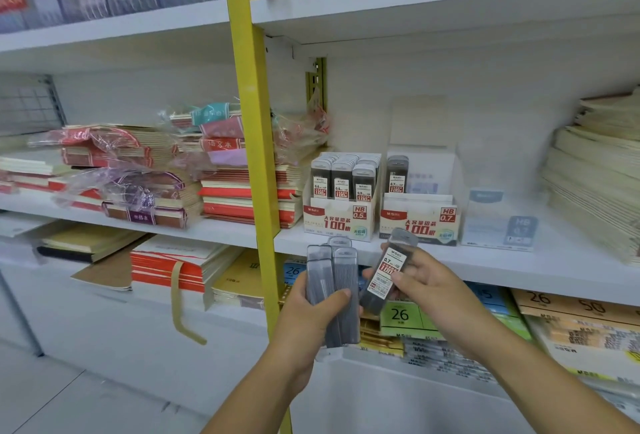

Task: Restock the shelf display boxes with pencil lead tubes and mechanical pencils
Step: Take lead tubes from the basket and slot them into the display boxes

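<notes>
Head view is showing the person standing at a white shelf, with both hands raised just below and in front of the 0.7 display box. The left hand, down and to the left of that box, is gripping a bundle of lead tubes, its fingers and thumb wrapped round their lower halves so the tubes are standing upright and fanned. Holding them this way seems to be keeping the spare stock ready to be drawn off one at a time. The right hand, directly below the box's front panel, is pinching a single lead tube between thumb and fingers, tilted with its printed 0.7 label facing the camera, probably so the size is being checked against the box. Inside the 0.7 display box only one standing tube is showing, at its left end, and the rest of it is looking unfilled, so this is likely where the tubes are going. Just left of it, the 0.5 display box is sitting packed with rows of tubes. Just right of it, a pale blue-labelled box is standing blurred. Further left, beyond a yellow upright, stacked notebooks are lying.
</notes>
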